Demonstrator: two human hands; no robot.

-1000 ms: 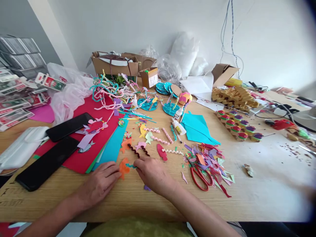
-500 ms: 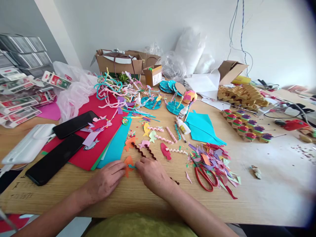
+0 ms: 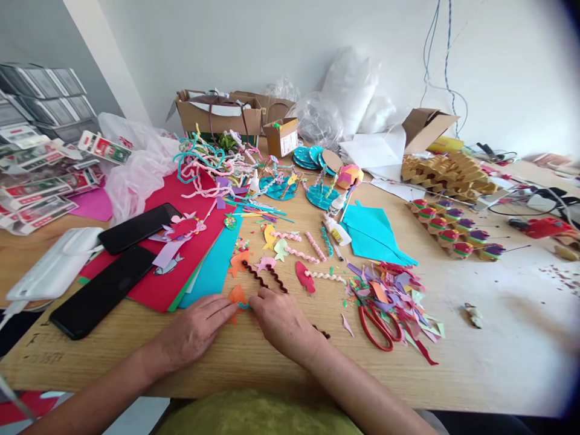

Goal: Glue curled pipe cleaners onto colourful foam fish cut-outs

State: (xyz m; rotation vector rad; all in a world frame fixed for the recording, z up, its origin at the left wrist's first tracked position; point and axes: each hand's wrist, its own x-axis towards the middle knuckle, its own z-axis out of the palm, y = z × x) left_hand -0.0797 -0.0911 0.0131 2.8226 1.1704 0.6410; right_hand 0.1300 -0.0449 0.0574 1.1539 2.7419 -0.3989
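Between my two hands lies an orange paper fish [image 3: 236, 294] with a short twisted teal pipe cleaner [image 3: 243, 306] across it. The fingertips of my left hand [image 3: 202, 326] press on the fish from the left and cover part of it. My right hand [image 3: 278, 317] is pinched at the right end of the teal pipe cleaner; its fingertips are partly hidden. Just beyond my hands are another orange paper fish [image 3: 239, 263] and a pink paper fish [image 3: 266, 264], each with a brown wavy pipe cleaner [image 3: 277, 280] beside it. A red paper fish [image 3: 305, 277] with a cream pipe cleaner lies farther right.
Red-handled scissors [image 3: 378, 329] lie by a pile of paper scraps [image 3: 389, 296]. Two black phones [image 3: 102, 293] and a white power bank [image 3: 55, 263] are at left, beside red paper [image 3: 158, 290]. Glue bottles [image 3: 338, 231], blue sheets [image 3: 374, 232] and painted egg-carton cups [image 3: 448, 235] sit farther back.
My left fingers have slid slightly right, further over the orange paper fish. My right hand stays at the teal pipe cleaner. The view has shifted very slightly.
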